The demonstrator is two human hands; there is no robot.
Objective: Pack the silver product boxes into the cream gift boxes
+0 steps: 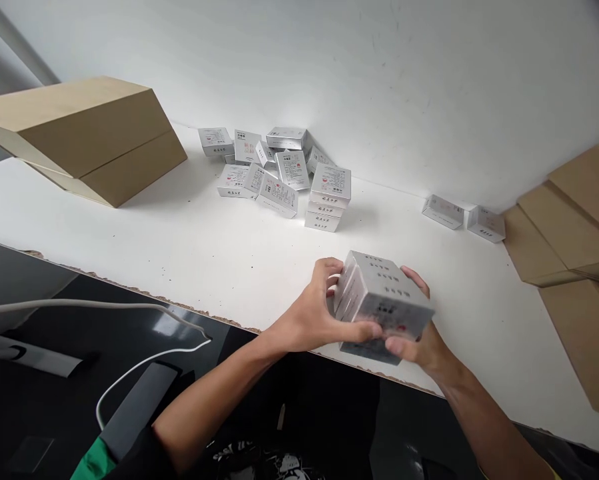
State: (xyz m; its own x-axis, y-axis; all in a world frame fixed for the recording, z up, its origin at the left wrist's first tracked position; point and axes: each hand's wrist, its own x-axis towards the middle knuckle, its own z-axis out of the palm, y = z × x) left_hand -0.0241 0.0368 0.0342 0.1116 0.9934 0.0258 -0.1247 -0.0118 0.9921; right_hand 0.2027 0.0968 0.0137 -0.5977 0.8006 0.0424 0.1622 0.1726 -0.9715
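Observation:
My left hand [324,310] and my right hand [422,333] grip a block of several small silver boxes [386,287] pressed face to face. Both thumbs press on the near face, while the left fingers wrap the left side and the right fingers reach round the far right side. The block is tilted over the table's front edge. Beyond it stands a short stack of silver boxes [324,217], and to the stack's left lies a loose heap of silver boxes [279,193] at various angles.
Along the wall at right lie two silver boxes [443,212]. Flattened brown cartons [564,233] fill the right end. A brown cardboard box [94,140] stands at left on the white table [189,247], whose front edge is chipped. A white cable [129,305] hangs below it.

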